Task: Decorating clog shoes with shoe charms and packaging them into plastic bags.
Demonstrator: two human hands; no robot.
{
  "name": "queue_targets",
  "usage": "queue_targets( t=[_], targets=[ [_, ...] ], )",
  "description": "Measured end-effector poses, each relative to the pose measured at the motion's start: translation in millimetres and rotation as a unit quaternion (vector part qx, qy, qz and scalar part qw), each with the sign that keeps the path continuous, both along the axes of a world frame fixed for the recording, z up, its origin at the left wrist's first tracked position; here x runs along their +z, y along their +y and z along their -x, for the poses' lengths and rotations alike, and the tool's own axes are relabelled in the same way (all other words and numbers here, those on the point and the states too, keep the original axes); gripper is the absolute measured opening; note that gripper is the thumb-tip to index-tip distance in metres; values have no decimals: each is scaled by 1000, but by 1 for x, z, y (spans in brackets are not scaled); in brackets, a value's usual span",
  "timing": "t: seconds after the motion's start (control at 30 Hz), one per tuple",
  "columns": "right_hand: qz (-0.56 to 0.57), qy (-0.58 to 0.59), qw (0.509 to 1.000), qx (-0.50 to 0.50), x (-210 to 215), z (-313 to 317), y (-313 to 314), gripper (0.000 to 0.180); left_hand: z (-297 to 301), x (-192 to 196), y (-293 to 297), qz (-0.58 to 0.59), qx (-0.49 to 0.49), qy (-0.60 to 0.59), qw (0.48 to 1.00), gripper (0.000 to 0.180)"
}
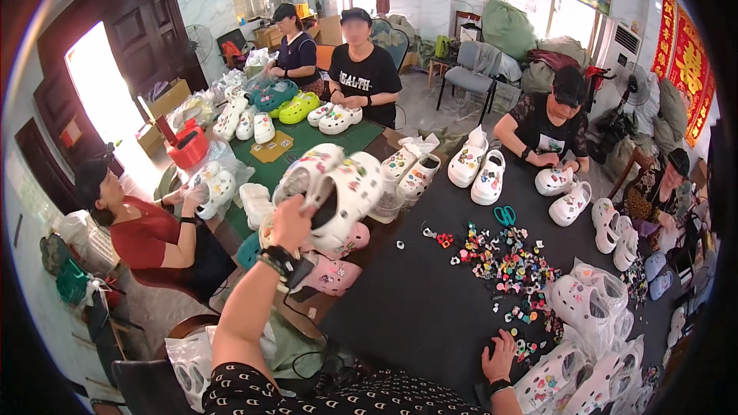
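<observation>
Just beyond your left hand (292,224), the white clogs (357,188) extend from its closed grip on their near ends; pink clogs (332,275) lie below. Your right hand (501,355), fingers loosely spread, rests on the table (415,303) beside the charms (513,275).

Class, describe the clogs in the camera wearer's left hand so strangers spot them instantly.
Start at the black table. Near its left edge, the left hand grips two decorated white clogs. Only this white pair is in that hand; pink clogs show just below.
</observation>
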State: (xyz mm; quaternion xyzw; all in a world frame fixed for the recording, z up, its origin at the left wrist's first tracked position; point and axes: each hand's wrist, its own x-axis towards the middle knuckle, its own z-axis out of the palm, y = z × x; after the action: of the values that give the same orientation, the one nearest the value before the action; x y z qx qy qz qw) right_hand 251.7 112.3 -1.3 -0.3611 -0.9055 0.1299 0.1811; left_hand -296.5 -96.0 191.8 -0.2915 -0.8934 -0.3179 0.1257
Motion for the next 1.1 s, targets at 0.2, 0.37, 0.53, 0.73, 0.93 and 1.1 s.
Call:
queue_targets(
  t=[0.2,0.37,0.53,0.73,0.93,1.1],
  targets=[
    [-10,-7,1000,-6,-2,1,4,34,116,-14,14,0,177,-28,984,32],
    [-4,1,1000,-5,6,11,2,34,169,-70,6,76,188,-98,974,27],
    [-6,-12,1000,-11,14,4,-3,35,148,-95,27,132,209,-64,967,38],
    [0,4,1000,-19,11,-2,-2,32,123,-93,16,14,110,-38,993,47],
    [34,27,999,2,25,6,8,30,-59,-101,11,46,-75,-13,996,59],
    [37,25,999,-23,-2,-3,18,19,-162,-152,2,201,-213,-157,943,68]
  ],
)
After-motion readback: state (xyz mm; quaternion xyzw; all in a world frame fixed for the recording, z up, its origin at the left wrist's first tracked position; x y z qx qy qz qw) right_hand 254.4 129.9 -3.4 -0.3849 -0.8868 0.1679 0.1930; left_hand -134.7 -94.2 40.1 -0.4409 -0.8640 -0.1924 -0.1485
